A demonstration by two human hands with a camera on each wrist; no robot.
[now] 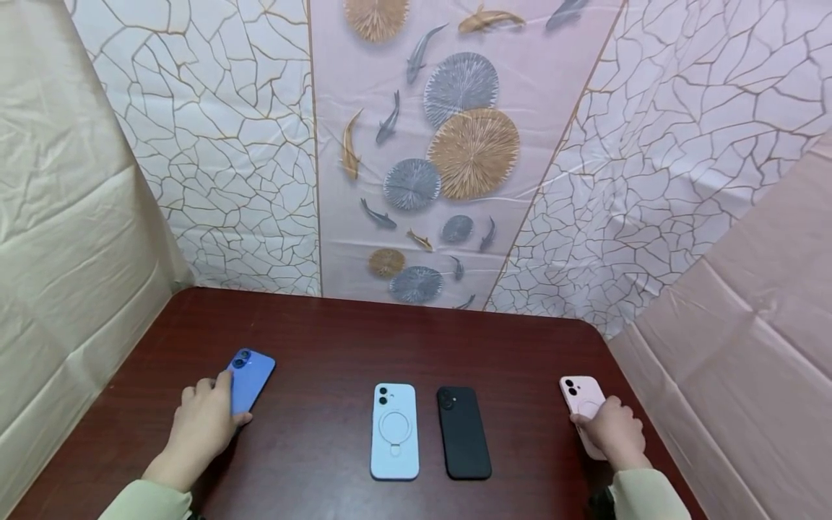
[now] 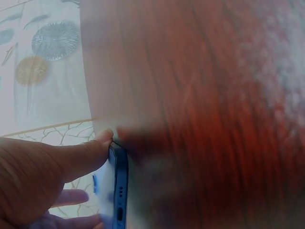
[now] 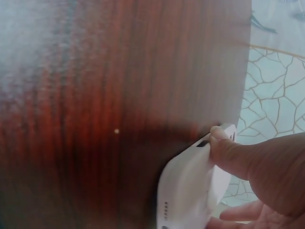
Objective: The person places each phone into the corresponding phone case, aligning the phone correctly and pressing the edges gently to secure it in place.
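My left hand [image 1: 203, 420] grips a blue phone [image 1: 255, 381] by its long edges at the left of the table, the thumb on the near right side. In the left wrist view the thumb presses a corner of this phone [image 2: 122, 186], and its port edge shows. At the right, my right hand [image 1: 614, 431] holds a pale pink phone [image 1: 587, 388], thumb along its left edge and fingers over the right. The right wrist view shows the thumb against the side of that phone [image 3: 183, 186]. Both phones have their camera sides up.
Between the hands lie a light blue phone [image 1: 395, 464] with a ring on its back and a black phone [image 1: 465, 439], side by side. The dark red-brown table [image 1: 325, 339] meets patterned cloth [image 1: 416, 217] at the back and plain cloth [image 1: 747, 347] at the sides.
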